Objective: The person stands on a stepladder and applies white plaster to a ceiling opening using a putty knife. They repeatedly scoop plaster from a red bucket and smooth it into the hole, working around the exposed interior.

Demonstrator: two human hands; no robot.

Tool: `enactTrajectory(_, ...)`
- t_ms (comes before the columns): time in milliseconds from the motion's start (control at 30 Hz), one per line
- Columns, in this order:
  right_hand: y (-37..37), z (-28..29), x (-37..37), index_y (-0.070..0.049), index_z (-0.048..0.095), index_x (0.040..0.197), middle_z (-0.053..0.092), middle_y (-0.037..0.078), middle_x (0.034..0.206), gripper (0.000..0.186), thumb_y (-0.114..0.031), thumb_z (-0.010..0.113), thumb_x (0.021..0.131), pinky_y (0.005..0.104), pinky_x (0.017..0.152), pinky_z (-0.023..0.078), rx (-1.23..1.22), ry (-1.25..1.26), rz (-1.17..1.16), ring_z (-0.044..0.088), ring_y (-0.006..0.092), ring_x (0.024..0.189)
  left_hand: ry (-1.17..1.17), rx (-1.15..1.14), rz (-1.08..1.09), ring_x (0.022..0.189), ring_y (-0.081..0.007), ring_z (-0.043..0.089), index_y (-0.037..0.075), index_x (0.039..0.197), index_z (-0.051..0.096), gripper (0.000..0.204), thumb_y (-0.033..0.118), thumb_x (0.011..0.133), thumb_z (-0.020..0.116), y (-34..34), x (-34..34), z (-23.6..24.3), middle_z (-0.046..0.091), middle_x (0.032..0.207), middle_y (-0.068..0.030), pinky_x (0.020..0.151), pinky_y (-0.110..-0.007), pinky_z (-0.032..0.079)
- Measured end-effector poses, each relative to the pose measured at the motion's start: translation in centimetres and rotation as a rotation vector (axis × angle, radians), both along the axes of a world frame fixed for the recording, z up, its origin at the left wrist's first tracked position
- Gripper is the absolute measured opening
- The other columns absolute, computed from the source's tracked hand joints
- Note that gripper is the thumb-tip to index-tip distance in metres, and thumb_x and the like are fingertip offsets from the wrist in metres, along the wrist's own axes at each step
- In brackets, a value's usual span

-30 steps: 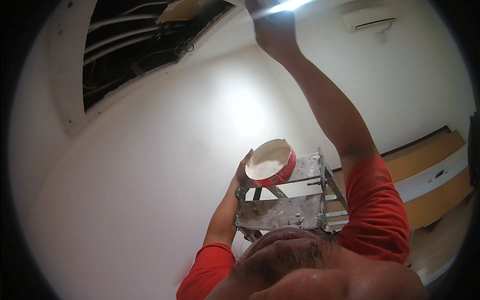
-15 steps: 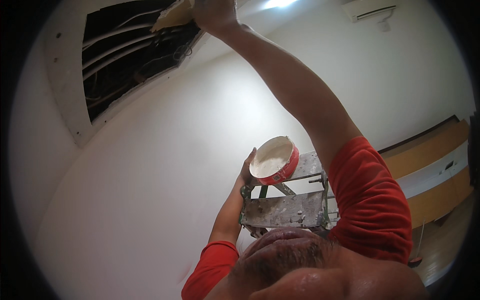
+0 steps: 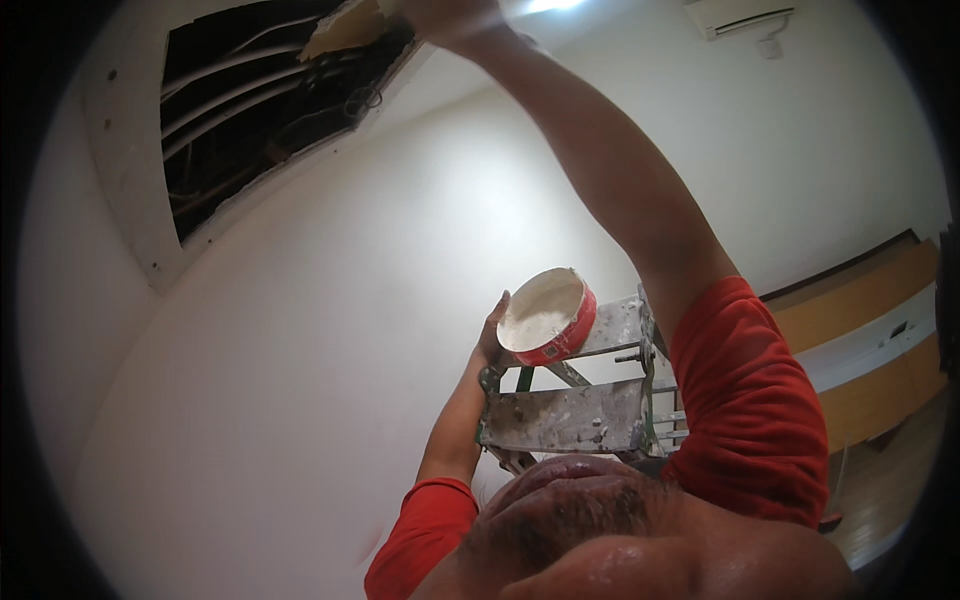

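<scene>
My left hand grips a round red bowl of white plaster, held just above the top of a paint-spattered stepladder. My right arm reaches straight up, and my right hand presses a flat tan putty knife against the edge of a dark rectangular opening in the ceiling. Pipes and wires show inside the opening. The fingers of my right hand are cut off by the top of the picture.
White walls and ceiling surround me. A wall air conditioner hangs at the upper right. Wooden and white cabinetry runs along the right wall, above a wooden floor.
My right hand swung left from the ceiling light to the corner of the ceiling opening, carrying the putty knife. The bowl in my left hand stayed over the ladder.
</scene>
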State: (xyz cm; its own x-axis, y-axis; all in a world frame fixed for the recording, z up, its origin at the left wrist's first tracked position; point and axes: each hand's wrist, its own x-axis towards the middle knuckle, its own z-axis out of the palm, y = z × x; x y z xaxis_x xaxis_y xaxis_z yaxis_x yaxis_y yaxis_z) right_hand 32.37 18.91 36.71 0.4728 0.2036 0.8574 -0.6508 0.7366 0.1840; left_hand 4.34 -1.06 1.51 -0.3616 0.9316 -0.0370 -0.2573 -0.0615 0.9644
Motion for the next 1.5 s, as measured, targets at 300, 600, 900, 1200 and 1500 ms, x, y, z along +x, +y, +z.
enactTrajectory(300, 2.9, 1.6, -5.6, 0.000, 0.059, 0.139, 0.060, 0.026, 0.140, 0.054, 0.011, 0.054, 0.086, 0.0434, 0.111, 0.046, -0.144, 0.313, -0.170, 0.057, 0.0430, 0.131, 0.002, -0.004, -0.015, 0.127, -0.0342, 0.061, 0.000, 0.150, 0.045, 0.079, 0.064, 0.103, 0.041, -0.4, 0.4, 0.3, 0.057, 0.144, -0.0226, 0.110, -0.048, 0.049)
enactTrajectory(600, 2.5, 1.4, -6.1, -0.002, 0.061, 0.139, 0.061, 0.024, 0.139, 0.059, 0.015, 0.051, 0.083, 0.0422, 0.111, 0.046, -0.096, 0.162, -0.088, 0.059, 0.0382, 0.131, 0.065, 0.014, 0.029, 0.122, -0.0298, 0.064, -0.002, 0.145, 0.050, 0.073, 0.059, 0.106, 0.040, -0.2, -1.8, -0.9, 0.063, 0.136, -0.0213, 0.106, -0.043, 0.052)
enactTrajectory(900, 3.2, 1.2, -4.0, -0.003, 0.064, 0.136, 0.067, 0.024, 0.131, 0.039, 0.004, 0.052, 0.099, 0.0375, 0.105, 0.052, -0.109, 0.160, -0.017, 0.064, 0.0335, 0.126, 0.109, -0.031, -0.008, 0.138, -0.0360, 0.052, 0.003, 0.156, 0.036, 0.085, 0.068, 0.102, 0.035, -0.3, -1.5, -0.5, 0.048, 0.153, -0.0231, 0.118, -0.051, 0.042)
enactTrajectory(1200, 5.6, -0.2, -0.4, -0.005, 0.066, 0.134, 0.067, 0.026, 0.129, 0.038, 0.002, 0.051, 0.099, 0.0380, 0.101, 0.054, -0.063, -0.140, -0.062, 0.067, 0.0350, 0.121, 0.001, 0.016, -0.038, 0.129, -0.0330, 0.060, -0.001, 0.152, 0.042, 0.081, 0.064, 0.103, 0.041, -0.1, -0.3, -0.1, 0.054, 0.146, -0.0229, 0.111, -0.048, 0.048)
enactTrajectory(1500, 2.7, 2.5, -7.9, -0.001, 0.051, 0.146, 0.058, 0.028, 0.141, 0.063, 0.008, 0.059, 0.085, 0.0447, 0.102, 0.052, -0.216, 0.198, -0.168, 0.064, 0.0442, 0.119, 0.065, -0.005, 0.039, 0.127, -0.0322, 0.061, -0.002, 0.148, 0.046, 0.079, 0.063, 0.105, 0.039, -0.5, -1.5, -0.8, 0.059, 0.142, -0.0217, 0.109, -0.044, 0.050)
